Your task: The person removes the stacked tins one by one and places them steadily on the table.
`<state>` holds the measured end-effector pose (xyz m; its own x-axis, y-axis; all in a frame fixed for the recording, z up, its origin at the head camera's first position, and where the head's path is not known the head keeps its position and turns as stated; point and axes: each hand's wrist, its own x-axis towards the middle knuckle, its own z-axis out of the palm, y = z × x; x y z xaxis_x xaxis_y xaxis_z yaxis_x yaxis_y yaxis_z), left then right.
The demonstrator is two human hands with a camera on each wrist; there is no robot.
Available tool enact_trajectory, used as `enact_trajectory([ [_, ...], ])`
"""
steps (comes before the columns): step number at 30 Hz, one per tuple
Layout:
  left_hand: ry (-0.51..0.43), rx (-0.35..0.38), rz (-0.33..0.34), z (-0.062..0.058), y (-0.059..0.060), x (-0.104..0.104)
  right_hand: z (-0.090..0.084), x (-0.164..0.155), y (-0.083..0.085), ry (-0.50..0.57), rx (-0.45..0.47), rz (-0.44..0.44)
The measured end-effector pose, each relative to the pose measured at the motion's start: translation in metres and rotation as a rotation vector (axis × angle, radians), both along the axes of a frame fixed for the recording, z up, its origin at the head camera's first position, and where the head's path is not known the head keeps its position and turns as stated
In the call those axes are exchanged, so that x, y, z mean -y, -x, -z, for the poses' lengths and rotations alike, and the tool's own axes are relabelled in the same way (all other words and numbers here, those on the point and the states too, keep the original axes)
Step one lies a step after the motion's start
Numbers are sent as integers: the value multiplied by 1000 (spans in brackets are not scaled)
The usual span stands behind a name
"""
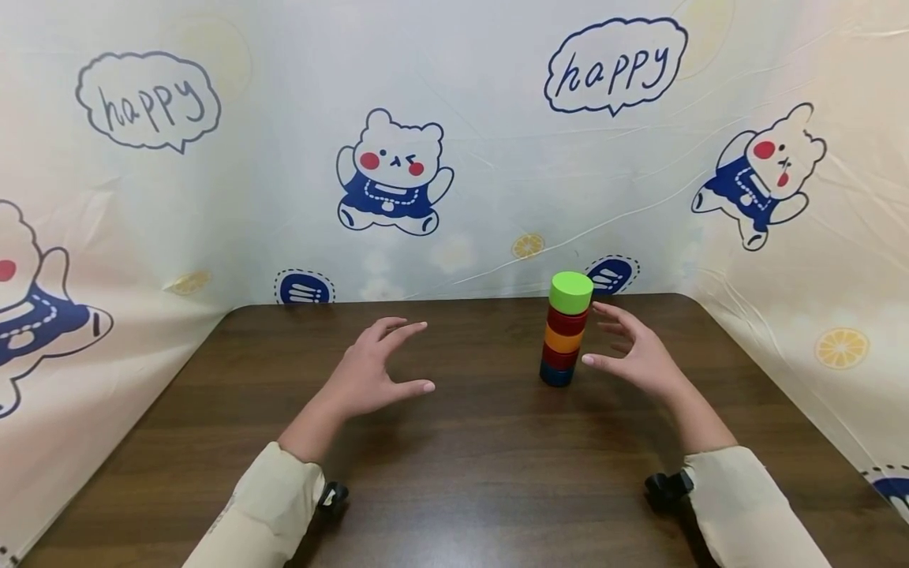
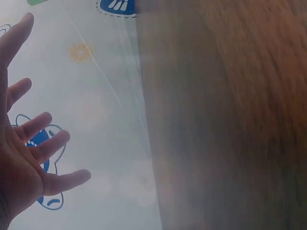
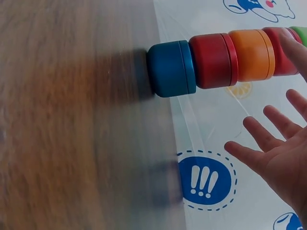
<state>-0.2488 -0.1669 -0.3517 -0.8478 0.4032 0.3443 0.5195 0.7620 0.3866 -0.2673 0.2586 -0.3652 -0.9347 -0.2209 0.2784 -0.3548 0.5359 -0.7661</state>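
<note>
Toward the back right of the table stands an upright stack of small round pieces: a blue one (image 3: 171, 69) at the bottom, then a red one (image 3: 213, 61), an orange one (image 3: 252, 55), another red one (image 1: 566, 322) and a bright green one (image 1: 571, 293) on top. Just right of this stack is my right hand (image 1: 642, 359), fingers spread and thumb apart, holding nothing. In the right wrist view its thumb overlaps the upper red piece; whether it touches, I cannot tell. My left hand (image 1: 365, 371) hovers over the table's left half, fingers extended, nothing in it.
The dark wooden table (image 1: 483, 473) fills the lower view. Behind it and along both sides hangs a pale printed curtain (image 1: 490, 181) with bears and lettering. A black wrist device (image 1: 667, 489) sits at the right cuff, another (image 1: 332, 498) at the left.
</note>
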Motion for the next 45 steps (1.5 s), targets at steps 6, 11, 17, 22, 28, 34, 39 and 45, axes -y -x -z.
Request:
enact_trajectory([
  [6,-52,14,25,3,3,-7,4,4,3,61,-1,-10],
  [11,-94,41,46,1,3,-15,5,7,5,96,2,-10],
  [17,-119,33,76,0,2,-23,6,12,7,130,32,-11],
  [22,-136,8,76,3,4,-30,9,14,11,162,57,-16],
  [28,-170,20,80,4,6,-37,12,17,16,197,82,-23],
  [34,-172,53,92,5,8,-43,11,21,15,198,105,-21],
  [39,-178,54,115,6,10,-47,12,24,16,228,123,-13],
  [45,-191,45,129,6,12,-52,15,25,18,260,156,2],
])
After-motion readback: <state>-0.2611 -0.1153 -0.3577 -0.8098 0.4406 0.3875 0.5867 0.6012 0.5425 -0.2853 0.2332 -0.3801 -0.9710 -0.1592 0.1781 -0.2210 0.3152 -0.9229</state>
